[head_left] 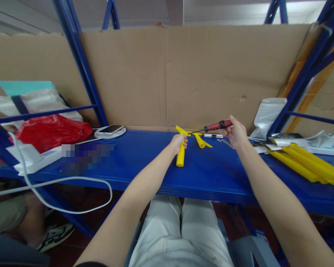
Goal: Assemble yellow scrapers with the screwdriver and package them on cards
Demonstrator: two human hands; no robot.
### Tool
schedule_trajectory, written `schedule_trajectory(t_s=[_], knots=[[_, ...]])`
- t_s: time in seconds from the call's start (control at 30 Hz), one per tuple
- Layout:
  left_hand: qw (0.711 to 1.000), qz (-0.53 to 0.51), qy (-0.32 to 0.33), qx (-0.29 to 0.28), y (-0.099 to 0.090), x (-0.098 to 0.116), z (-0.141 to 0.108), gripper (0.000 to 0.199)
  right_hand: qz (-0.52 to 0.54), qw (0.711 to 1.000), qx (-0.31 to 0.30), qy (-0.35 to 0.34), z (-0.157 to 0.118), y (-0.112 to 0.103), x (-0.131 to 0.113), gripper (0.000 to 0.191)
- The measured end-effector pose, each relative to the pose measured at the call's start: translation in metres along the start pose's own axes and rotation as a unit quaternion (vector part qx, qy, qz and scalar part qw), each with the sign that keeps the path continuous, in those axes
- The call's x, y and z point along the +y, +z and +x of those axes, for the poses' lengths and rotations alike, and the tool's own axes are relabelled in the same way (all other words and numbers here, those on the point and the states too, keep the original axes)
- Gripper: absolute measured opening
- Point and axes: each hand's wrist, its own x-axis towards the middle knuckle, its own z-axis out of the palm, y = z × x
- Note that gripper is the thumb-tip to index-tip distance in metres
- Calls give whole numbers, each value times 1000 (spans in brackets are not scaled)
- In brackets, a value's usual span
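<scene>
My left hand (179, 144) is closed around a yellow plastic part with a round tubular leg (180, 159) that points toward me. Other yellow arms (200, 141) of a plastic piece spread out just beyond that hand; whether they all belong to one piece I cannot tell. In my right hand (236, 133) is a screwdriver with a red and black handle (217, 126), gripped at the handle's end. Its thin dark shaft points left, and the tip meets the yellow part beside my left fingers. Small metal bits (220, 140) lie on the blue table under the screwdriver.
Several yellow tubes (303, 163) lie at the right by plastic bags and papers. To the left are a phone (113, 128) on a coiled white cable, a red bag (54, 129) and a white power strip (40, 160). A cardboard wall (206, 74) closes the back.
</scene>
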Motion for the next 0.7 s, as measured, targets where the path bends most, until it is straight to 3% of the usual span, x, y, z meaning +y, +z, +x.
schedule_trajectory(t_s=[0.17, 0.43, 0.7], knots=[[1000, -6, 1, 7, 0, 0, 0, 19, 8, 1000, 0, -23, -2, 2, -1, 46], [1000, -3, 2, 7, 0, 0, 0, 18, 1, 998, -64, -13, -7, 1, -5, 35], [1000, 8, 6, 10, 0, -1, 0, 18, -12, 998, -60, -2, -7, 1, -3, 38]])
